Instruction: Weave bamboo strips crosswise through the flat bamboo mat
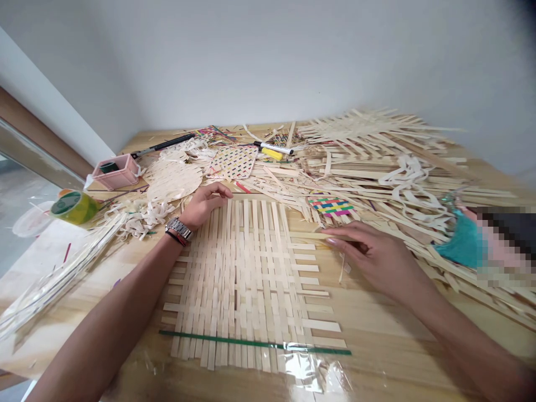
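A mat of pale woven strips (247, 279) lies on the wooden table, its strip ends loose on all sides. Across its near edge runs a green strip (251, 341). My left hand (206, 205) rests at the mat's far left corner, fingers apart and curved over the strip ends, holding nothing that I can see. At the mat's right side, my right hand (364, 245) pinches the end of a pale strip (307, 236) between thumb and fingers. That strip reaches left into the far part of the weave.
Loose strips (360, 178) cover the back and right. A pink basket (116, 172), green-yellow tape roll (74, 206), marker (274, 148) and colourful woven piece (330, 205) lie around the mat. Clear tape (301, 363) shines at the near edge. Teal cloth (463, 240) is at right.
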